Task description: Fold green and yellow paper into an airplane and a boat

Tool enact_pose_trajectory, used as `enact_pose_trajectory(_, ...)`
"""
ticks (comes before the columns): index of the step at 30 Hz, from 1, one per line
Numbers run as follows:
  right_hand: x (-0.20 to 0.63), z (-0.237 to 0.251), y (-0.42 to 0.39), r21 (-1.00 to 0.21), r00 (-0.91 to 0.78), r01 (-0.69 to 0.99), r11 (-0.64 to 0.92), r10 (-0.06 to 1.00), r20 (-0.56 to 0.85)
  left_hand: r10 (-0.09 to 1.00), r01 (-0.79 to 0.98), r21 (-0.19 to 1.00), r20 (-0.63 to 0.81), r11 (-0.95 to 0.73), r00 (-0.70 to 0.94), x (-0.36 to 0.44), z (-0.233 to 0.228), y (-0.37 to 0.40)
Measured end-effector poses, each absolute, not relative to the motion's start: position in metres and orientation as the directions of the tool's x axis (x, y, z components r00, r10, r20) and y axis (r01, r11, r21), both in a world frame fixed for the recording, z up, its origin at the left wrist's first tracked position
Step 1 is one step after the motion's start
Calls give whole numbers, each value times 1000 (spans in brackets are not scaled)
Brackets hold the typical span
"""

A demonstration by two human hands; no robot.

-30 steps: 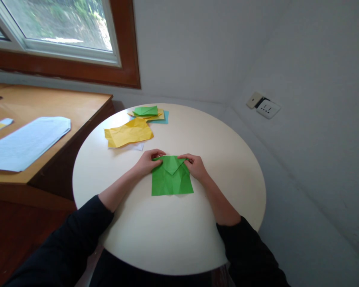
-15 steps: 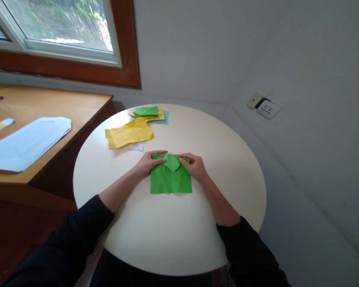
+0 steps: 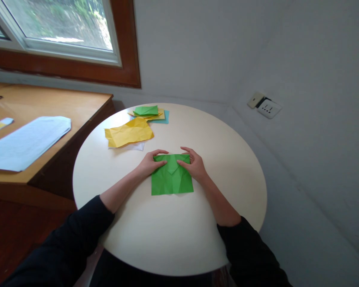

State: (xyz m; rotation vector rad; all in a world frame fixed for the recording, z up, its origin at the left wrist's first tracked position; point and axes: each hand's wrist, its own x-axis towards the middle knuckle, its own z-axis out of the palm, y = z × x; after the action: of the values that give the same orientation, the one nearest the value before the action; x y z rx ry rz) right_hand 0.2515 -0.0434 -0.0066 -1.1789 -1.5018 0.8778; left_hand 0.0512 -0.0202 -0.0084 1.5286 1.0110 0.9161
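Note:
A green paper sheet point(image 3: 171, 181) lies flat in the middle of the round cream table point(image 3: 167, 235), its top edge folded down into a small triangular flap. My left hand point(image 3: 151, 163) presses on the sheet's top left corner with the fingers bent. On the top right corner rests my right hand point(image 3: 194, 165), its fingers spread over the fold. Both forearms reach in from dark sleeves at the bottom of the view.
A crumpled yellow sheet point(image 3: 128, 133) lies over a white one at the table's far left. Behind it sits a stack of green, yellow and teal folded papers point(image 3: 149, 113). A wooden desk point(image 3: 42, 107) with white papers point(image 3: 24, 141) stands left; a wall socket point(image 3: 265, 107) is at right.
The top flap has been pressed flatter. My right hand's fingers have lifted and spread over the fold, and my left hand has slid slightly along the top edge.

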Motion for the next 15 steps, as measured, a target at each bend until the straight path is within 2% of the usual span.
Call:
enact_pose_trajectory(6,250,-8,-44,-972,-51,144,185,982,180,950,176,977,63,-122,307,51,-10,-19)
enact_pose_trajectory(15,250,-10,-41,-974,-80,90,206,977,199,956,154,980,81,-128,280,53,-3,-24)
